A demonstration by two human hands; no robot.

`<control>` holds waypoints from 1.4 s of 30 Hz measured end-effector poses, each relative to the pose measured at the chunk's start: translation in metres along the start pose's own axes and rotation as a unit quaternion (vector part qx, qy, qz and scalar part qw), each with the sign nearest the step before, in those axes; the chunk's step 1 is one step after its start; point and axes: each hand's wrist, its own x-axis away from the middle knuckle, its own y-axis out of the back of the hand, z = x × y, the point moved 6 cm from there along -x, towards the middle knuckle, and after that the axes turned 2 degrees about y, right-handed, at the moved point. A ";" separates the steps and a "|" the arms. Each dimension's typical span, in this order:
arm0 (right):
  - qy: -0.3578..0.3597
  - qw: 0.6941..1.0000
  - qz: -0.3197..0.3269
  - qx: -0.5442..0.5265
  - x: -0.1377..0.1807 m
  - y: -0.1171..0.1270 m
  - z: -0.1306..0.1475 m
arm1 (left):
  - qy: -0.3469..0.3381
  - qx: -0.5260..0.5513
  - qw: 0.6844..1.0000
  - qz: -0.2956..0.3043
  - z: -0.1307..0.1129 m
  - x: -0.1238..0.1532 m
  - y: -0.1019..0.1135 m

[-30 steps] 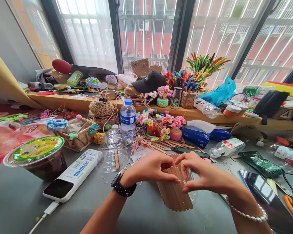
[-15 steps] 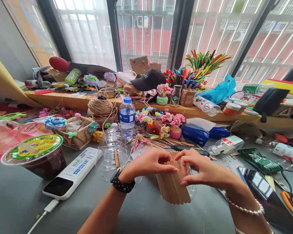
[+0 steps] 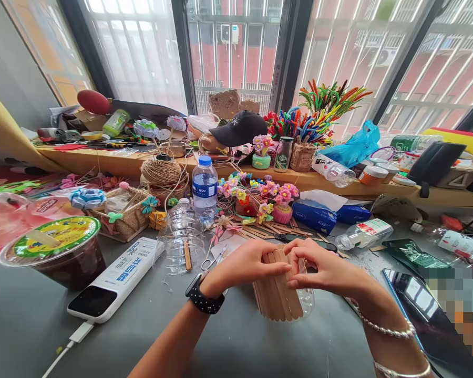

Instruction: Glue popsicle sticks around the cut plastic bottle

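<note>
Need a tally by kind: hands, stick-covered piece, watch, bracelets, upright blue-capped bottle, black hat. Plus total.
Left hand and right hand: 2
Stick-covered piece: 1
Watch: 1
Beaded bracelet and plain bracelet: 2
Blue-capped bottle: 1
Black hat: 1
Total: 8

A craft workspace: twine left of centre, pipe cleaners upper right. Barred windows line the top.

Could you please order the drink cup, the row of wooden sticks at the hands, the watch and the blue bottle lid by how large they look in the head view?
Largest to smallest:
1. Drink cup
2. Row of wooden sticks
3. Watch
4. Blue bottle lid
</note>
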 end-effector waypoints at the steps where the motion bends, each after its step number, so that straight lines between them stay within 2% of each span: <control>1: 0.001 1.000 0.001 0.000 0.000 0.000 0.000 | -0.001 -0.001 1.000 -0.003 0.001 0.000 0.000; 5: 0.016 1.000 -0.012 -0.012 -0.004 0.001 -0.002 | -0.003 -0.010 1.000 -0.021 0.004 -0.001 0.002; 8: 0.009 0.999 -0.030 -0.029 -0.007 0.003 -0.005 | 0.009 0.025 0.998 -0.061 0.006 -0.001 0.008; 11: -0.011 0.997 -0.069 -0.038 -0.006 0.009 -0.009 | 0.014 0.079 0.984 -0.158 0.008 0.000 0.018; 14: -0.036 0.987 -0.141 -0.071 -0.004 0.018 -0.013 | 0.026 0.100 0.957 -0.270 0.017 0.003 0.027; 17: -0.038 0.969 -0.218 -0.106 -0.001 0.027 -0.018 | 0.049 0.172 0.936 -0.304 0.033 0.003 0.025; 21: -0.020 0.938 -0.315 -0.145 0.000 0.035 -0.024 | 0.095 0.298 0.906 -0.286 0.049 -0.003 0.015; 24: -0.027 0.912 -0.379 -0.153 0.001 0.039 -0.026 | 0.132 0.369 0.891 -0.229 0.049 -0.009 0.001; 27: -0.025 0.896 -0.415 -0.158 0.001 0.038 -0.025 | 0.122 0.433 0.877 -0.166 0.040 -0.013 -0.011; 30: -0.021 0.893 -0.423 -0.151 -0.001 0.035 -0.024 | 0.090 0.492 0.855 -0.137 0.035 -0.016 -0.019; 35: -0.018 0.897 -0.419 -0.136 -0.005 0.030 -0.024 | 0.025 0.557 0.818 -0.142 0.037 -0.017 -0.020; 42: 0.001 0.904 -0.409 -0.126 -0.008 0.029 -0.021 | -0.001 0.563 0.809 -0.172 0.043 -0.019 -0.020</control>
